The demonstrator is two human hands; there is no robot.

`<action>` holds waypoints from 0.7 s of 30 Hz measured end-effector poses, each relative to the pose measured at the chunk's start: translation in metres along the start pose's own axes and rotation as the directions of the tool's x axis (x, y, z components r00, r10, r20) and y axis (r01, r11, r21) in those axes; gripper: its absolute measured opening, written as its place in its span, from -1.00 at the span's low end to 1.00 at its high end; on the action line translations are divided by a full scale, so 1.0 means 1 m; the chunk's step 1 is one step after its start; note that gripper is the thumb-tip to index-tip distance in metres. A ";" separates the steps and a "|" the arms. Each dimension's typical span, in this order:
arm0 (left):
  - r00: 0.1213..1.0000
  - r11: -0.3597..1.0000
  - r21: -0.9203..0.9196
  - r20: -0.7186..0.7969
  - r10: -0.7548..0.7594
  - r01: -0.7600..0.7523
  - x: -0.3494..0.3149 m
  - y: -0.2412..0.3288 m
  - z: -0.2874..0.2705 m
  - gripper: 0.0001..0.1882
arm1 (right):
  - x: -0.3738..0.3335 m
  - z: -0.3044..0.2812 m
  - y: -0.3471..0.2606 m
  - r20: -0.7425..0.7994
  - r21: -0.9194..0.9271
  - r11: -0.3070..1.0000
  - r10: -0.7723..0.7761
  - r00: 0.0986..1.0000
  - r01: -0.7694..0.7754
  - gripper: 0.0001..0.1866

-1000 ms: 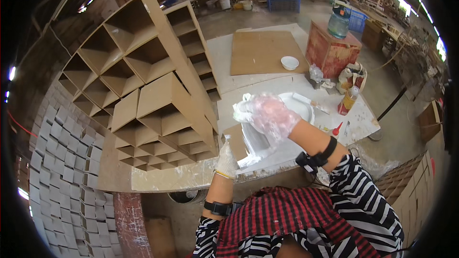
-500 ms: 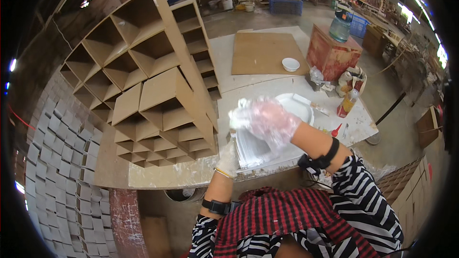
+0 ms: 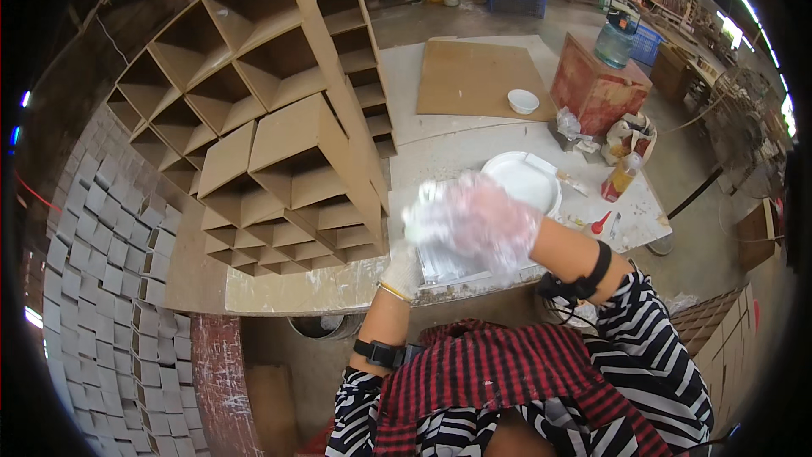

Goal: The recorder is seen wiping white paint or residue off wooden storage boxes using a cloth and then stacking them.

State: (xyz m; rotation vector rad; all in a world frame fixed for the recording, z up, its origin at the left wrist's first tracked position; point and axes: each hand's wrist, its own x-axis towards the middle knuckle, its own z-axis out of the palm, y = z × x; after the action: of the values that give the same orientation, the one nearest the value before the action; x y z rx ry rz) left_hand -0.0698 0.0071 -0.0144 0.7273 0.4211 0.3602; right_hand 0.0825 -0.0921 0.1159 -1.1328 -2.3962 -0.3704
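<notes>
1. We are seeing the right hand (image 3: 474, 222), in a thin clear glove, hovering above the near edge of the tabletop (image 3: 440, 156); it is blurred, its fingers curling loosely, and we cannot tell whether its grip is closing on anything.
2. The left hand (image 3: 403, 269), in a whitish work glove, is resting on the near edge of the tabletop; whether its grip is pinching something we cannot tell, since the right hand is covering part of it.
3. A flat whitish sheet (image 3: 452, 264) is lying on the tabletop directly under the right hand, at the near edge, just beside the left hand.
4. A round white plate (image 3: 529, 182) is sitting just beyond the right hand, towards the right half of the tabletop.
5. An orange bottle (image 3: 620, 179) and a small red-capped tube (image 3: 599, 224) are standing near the right edge of the tabletop.
6. A large cardboard grid of square compartments (image 3: 279, 161) is leaning on the left part of the tabletop, its openings facing us, just beside the left hand.
7. A brown board (image 3: 474, 76) is lying at the far side, with a small white bowl (image 3: 523, 101) by its right edge.
8. Stacks of small grey cardboard pieces (image 3: 101, 262) are filling the floor off the left edge.
</notes>
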 end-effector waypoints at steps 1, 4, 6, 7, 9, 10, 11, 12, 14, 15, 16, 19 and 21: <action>0.999 1.000 -0.002 0.046 -0.014 0.014 0.002 0.000 -0.004 -0.48 | -0.004 0.003 -0.012 -0.083 0.071 0.992 -0.101 0.991 0.107 -0.58; 0.981 0.999 0.014 0.191 -0.036 0.034 0.005 0.001 -0.021 -0.48 | 0.014 -0.003 -0.055 0.530 -0.023 0.967 0.227 0.817 -0.253 -0.61; 0.983 0.999 0.019 0.178 -0.036 0.033 0.006 -0.001 -0.018 -0.48 | 0.012 0.011 -0.047 0.506 0.029 0.963 0.218 0.835 -0.269 -0.61; 0.991 0.999 0.018 0.129 -0.033 0.031 0.005 -0.002 -0.011 -0.48 | 0.011 0.012 -0.043 0.478 0.074 0.956 0.216 0.852 -0.284 -0.61; 1.000 1.000 0.023 0.027 -0.007 0.006 -0.002 -0.003 0.002 -0.48 | 0.017 -0.008 -0.022 0.362 -0.001 0.984 0.167 0.917 -0.178 -0.61; 1.000 1.000 0.019 -0.011 0.008 -0.008 -0.005 -0.002 0.006 -0.48 | 0.023 -0.016 -0.014 0.247 -0.089 0.993 0.091 0.965 -0.071 -0.61; 0.999 1.000 0.015 -0.041 0.017 -0.017 -0.008 -0.003 0.009 -0.48 | 0.021 -0.010 -0.007 0.247 -0.084 0.994 0.087 0.965 -0.068 -0.61; 0.999 1.000 0.005 -0.043 0.017 -0.017 -0.007 -0.004 0.012 -0.48 | 0.018 -0.003 0.002 0.189 -0.102 0.989 0.129 0.973 -0.111 -0.66; 1.000 1.000 -0.008 0.013 -0.002 0.002 -0.004 -0.003 0.012 -0.48 | 0.007 0.003 0.004 0.132 -0.120 0.981 0.170 0.977 -0.155 -0.70; 0.990 1.000 -0.028 0.141 0.012 -0.008 -0.002 -0.003 -0.001 -0.48 | 0.007 0.004 -0.011 0.088 -0.007 0.995 0.100 0.991 -0.100 -0.71; 0.918 0.997 -0.066 0.393 0.055 -0.031 0.000 0.003 -0.002 -0.48 | 0.004 -0.001 -0.024 0.033 0.089 0.995 0.050 0.998 -0.053 -0.73; 0.986 0.977 0.185 0.114 -0.124 0.101 0.010 -0.006 -0.034 -0.49 | 0.013 -0.003 -0.055 0.547 0.034 0.980 0.145 0.824 -0.194 -0.58; 0.992 0.994 0.081 0.097 -0.083 0.075 0.006 -0.003 -0.021 -0.49 | 0.008 0.006 -0.049 0.554 0.017 0.968 0.199 0.808 -0.250 -0.58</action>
State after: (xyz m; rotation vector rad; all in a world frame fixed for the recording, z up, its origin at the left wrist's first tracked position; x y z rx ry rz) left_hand -0.0743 0.0199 -0.0325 0.7978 0.3692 0.2325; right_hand 0.0387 -0.1151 0.1130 -1.6367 -2.6662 0.1757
